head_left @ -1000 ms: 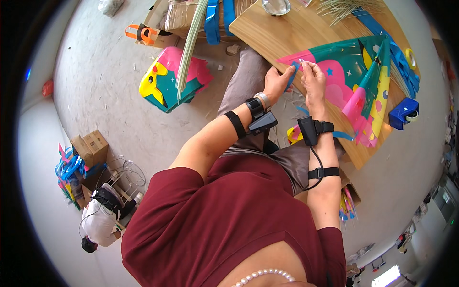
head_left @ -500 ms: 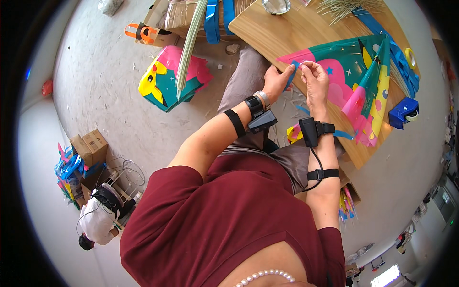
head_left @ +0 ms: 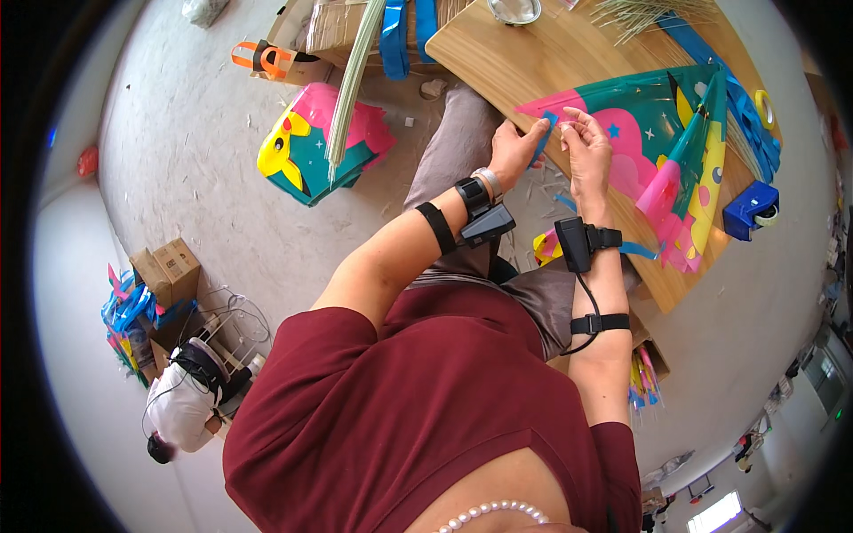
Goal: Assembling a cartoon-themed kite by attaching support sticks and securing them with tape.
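Observation:
My left hand (head_left: 514,153) pinches a narrow blue ribbon strip (head_left: 546,131) between thumb and fingers beside the table's left edge. Close to its right, my right hand (head_left: 588,153) has thumb and forefinger pressed together; anything between them is too small to make out. Just beyond both hands, the pointed pink tip of a shiny green, pink and yellow plastic kite (head_left: 613,133) lies on the wooden table (head_left: 498,62). Part of the kite is folded over on the right. Below my right wrist, another blue strip (head_left: 638,250) shows at the table edge.
A blue tape dispenser (head_left: 748,210), a yellow tape roll (head_left: 763,108) and long blue ribbon (head_left: 697,49) lie at the table's right. Thin sticks (head_left: 351,89) stand over another folded kite (head_left: 311,147) at left. A co-worker (head_left: 182,409) sits far left.
The fingers of my right hand have shifted slightly away from the blue strip and lifted a little. My left hand stays nearly in place with the strip.

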{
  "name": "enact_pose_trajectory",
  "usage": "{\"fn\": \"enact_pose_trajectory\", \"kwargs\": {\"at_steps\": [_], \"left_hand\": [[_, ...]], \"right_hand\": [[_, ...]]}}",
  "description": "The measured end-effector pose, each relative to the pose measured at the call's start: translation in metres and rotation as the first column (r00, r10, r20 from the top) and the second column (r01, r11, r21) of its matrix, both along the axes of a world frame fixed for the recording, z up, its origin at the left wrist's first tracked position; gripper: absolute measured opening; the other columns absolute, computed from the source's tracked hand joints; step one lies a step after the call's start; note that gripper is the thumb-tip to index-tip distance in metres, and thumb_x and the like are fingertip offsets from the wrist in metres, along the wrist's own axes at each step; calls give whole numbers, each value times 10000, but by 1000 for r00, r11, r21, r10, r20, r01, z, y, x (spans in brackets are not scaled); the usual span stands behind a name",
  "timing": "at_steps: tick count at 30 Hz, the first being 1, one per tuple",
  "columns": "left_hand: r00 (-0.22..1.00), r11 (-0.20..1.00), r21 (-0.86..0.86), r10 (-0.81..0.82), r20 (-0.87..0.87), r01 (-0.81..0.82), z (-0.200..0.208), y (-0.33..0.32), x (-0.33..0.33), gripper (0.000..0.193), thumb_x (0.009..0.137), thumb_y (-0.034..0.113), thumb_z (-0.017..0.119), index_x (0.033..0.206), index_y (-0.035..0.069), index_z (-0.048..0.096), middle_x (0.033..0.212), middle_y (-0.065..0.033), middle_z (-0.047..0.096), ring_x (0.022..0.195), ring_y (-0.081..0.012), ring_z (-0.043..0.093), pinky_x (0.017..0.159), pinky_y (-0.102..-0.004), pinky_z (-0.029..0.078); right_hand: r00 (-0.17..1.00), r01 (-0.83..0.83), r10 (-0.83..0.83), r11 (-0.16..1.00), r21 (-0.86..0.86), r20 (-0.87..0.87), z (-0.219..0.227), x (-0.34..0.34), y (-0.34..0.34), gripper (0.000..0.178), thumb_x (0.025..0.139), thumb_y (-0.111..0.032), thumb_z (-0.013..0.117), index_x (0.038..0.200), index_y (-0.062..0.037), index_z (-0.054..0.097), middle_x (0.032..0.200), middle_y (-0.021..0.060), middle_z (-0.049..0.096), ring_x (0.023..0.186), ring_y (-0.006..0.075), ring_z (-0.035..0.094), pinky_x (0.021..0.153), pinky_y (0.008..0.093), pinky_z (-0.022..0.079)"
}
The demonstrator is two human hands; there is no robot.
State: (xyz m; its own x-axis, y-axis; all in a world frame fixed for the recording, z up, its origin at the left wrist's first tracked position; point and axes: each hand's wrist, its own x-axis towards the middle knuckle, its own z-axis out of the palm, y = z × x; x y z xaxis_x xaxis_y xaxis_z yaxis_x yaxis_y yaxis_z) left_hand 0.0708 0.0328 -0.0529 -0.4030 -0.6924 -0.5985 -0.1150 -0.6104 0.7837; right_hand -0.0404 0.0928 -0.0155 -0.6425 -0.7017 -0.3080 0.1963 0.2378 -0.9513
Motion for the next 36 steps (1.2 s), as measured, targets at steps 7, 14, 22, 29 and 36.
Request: {"fn": "enact_pose_trajectory", "kwargs": {"at_steps": [7,14,22,29,36], "left_hand": [[1000,1000,-16,9,-11,-9,-2,1,-1,371,950,372,712,1069,30,630,817,-62,681,593,-128,637,496,-278,539],[1000,1000,-10,8,-24,-8,-1,1,0,379,953,372,707,1105,34,626,833,-54,679,605,-122,632,505,-271,532],[1000,1000,-19,1,-28,-2,2,1,2,367,955,361,700,1103,30,643,839,-53,679,616,-118,637,505,-268,532],[999,1000,9,5,-31,-5,5,0,0,356,948,363,711,1073,34,658,806,-48,676,593,-113,628,498,-272,529],[1000,1000,-3,-1,-15,1,3,0,0,344,945,365,714,1031,35,666,780,-45,670,582,-115,624,492,-273,527]], "right_hand": [[999,9,-8,1000,-3,46,2,1,-1,242,937,-34,648,1179,-28,649,871,13,670,707,44,571,597,195,449],[992,-6,2,999,34,125,9,0,-3,251,983,-63,563,1230,-34,604,936,63,705,687,60,622,525,188,447],[974,-65,50,996,58,220,18,-6,-6,287,1002,-83,500,1282,-40,552,976,101,714,621,84,633,506,199,457],[997,-57,53,996,71,57,9,-6,-8,287,983,-109,623,1251,-19,577,962,77,712,619,73,632,505,191,448],[999,-42,45,993,106,-25,3,-6,-8,154,979,-130,660,1089,-25,637,940,49,688,609,58,618,484,195,425]]}}
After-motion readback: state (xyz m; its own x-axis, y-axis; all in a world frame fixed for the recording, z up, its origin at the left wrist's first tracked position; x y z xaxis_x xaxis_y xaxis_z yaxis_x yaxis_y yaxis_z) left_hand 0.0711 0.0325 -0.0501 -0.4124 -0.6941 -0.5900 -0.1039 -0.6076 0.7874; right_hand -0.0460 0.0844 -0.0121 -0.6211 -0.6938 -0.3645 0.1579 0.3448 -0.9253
